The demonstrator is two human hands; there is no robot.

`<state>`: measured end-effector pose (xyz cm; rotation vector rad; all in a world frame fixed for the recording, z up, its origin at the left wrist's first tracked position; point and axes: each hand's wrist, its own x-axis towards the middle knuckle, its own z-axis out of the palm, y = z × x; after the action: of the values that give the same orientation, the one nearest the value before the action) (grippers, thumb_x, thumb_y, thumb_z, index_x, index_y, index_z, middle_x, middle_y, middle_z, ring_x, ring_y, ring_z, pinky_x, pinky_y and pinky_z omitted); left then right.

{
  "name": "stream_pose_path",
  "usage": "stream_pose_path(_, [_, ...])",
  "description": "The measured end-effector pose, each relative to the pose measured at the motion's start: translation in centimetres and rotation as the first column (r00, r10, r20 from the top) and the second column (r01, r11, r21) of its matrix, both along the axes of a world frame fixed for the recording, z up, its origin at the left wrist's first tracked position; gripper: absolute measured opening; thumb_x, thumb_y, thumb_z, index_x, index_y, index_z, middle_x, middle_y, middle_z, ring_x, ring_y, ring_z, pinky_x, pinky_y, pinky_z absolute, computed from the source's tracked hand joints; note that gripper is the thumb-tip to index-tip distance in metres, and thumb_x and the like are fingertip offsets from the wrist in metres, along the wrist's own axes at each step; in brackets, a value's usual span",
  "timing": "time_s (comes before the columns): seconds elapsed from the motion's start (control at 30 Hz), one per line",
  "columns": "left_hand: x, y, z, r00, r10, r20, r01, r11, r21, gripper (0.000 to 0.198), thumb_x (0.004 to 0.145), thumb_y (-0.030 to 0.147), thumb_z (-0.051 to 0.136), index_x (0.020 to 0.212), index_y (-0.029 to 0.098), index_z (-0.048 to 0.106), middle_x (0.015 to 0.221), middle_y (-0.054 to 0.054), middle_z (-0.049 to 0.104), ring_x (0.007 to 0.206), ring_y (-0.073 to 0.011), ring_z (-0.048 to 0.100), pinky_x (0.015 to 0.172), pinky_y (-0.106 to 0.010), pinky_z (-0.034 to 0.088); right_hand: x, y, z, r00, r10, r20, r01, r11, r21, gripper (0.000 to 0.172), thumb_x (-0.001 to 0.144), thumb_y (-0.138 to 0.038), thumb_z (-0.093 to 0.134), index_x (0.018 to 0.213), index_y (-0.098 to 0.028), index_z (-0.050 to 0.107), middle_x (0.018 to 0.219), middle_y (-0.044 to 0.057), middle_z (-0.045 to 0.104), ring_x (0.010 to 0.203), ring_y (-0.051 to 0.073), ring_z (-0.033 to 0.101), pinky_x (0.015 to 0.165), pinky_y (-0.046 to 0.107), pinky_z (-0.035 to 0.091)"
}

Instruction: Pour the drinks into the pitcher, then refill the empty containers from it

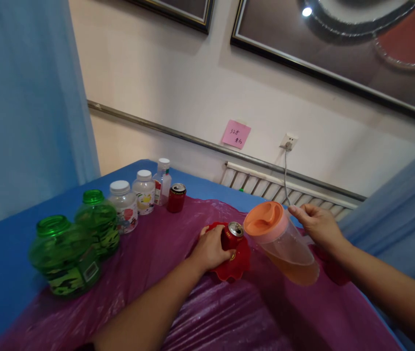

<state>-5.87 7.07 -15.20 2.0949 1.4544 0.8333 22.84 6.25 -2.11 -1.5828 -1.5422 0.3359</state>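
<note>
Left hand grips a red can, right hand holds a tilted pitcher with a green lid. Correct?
Not the lid colour: the head view shows the lid is orange. The left hand does grip a red can, and the right hand holds the tilted pitcher.

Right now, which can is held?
The red can in the left hand, over the scalloped dish; the black-banded can beside the clear bottle stands untouched.

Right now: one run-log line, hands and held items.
left hand: grips red can at red dish | right hand: holds tilted pitcher | orange lid: on, near can top | liquid: in pitcher
</note>
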Motion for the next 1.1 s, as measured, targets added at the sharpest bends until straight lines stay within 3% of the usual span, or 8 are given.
stream_pose_path(1.1, [0.04,-0.27,0.26,1.000,-0.005,0.028,0.004,1.000,0.013,0.059,0.069,0.038,0.085,0.121,0.024,0.062,0.123,-0.009,0.074,0.119,-0.0335,0.067,0.119,-0.050,0.034,-0.38,-0.04,0.08,0.999,0.017,-0.035,-0.017,1.000,0.000,0.065,0.067,-0.082,0.072,0.052,-0.025,0.043,0.050,-0.006,0.035,0.045,0.011,0.036,0.041,0.025,0.031])
